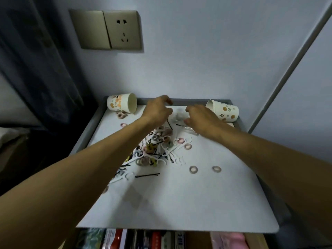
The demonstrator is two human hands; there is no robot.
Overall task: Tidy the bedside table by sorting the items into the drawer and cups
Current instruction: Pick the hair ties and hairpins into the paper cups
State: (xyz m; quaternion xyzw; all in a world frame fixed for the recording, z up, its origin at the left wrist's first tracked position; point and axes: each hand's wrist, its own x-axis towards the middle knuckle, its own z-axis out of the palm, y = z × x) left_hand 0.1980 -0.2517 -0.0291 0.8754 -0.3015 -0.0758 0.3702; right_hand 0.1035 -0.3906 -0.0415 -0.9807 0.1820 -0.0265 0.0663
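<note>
Left cup (122, 105), right cup (224, 110) lie tipped at back corners of table (197, 203): judged unfilled. Heap of hair ties and pins (154, 150) mid-table. Left hand (157, 111), right hand (202, 118) converge on blurred clear item (178, 115); fingers curled, grasp cannot be told

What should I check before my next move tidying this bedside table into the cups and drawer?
1. Cups upright: not ok. The left cup and the right cup both lie on their sides.
2. Drawer open: ok. The drawer shows its contents below the tabletop.
3. Items sorted: not ok. The pile is a mixed tangle.
4. Grip secure: cannot tell. The left hand and the right hand meet over a blurred clear thing.
5. Strays gathered: not ok. A hair tie and another beside it lie apart from the pile.
</note>
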